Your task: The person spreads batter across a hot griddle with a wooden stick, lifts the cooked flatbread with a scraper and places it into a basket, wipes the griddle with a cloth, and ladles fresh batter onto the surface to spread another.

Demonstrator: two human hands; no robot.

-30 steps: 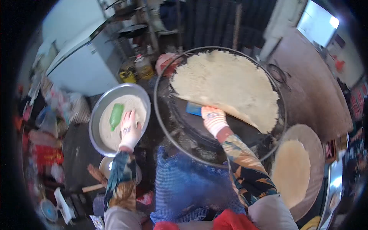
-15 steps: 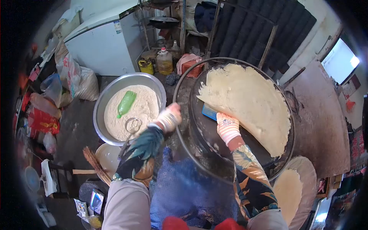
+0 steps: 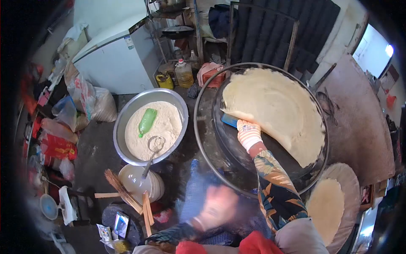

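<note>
Fingers of my right hand (image 3: 248, 133): gloved, clamped down on a blue scraper (image 3: 229, 120), its blade tucked under the near edge of the flatbread (image 3: 277, 111), presumably to lift that edge.

Fingers of my left hand (image 3: 216, 207): blurred, low at 6 o'clock over my blue apron (image 3: 198, 190); I cannot tell whether they are clenched or released, and nothing shows in them.

Flatbread: covers the far half of the black round griddle (image 3: 243, 154), from 12 to 4 o'clock; near half bare.

Finished flatbreads (image 3: 325, 204): stacked on a round board at 4 o'clock, just beside the griddle.

Metal basin (image 3: 122, 122): at 9 o'clock, holding pale batter, a green bottle (image 3: 147, 122) lying on it, a ladle (image 3: 154, 146) resting in it, within my left arm's reach.
</note>
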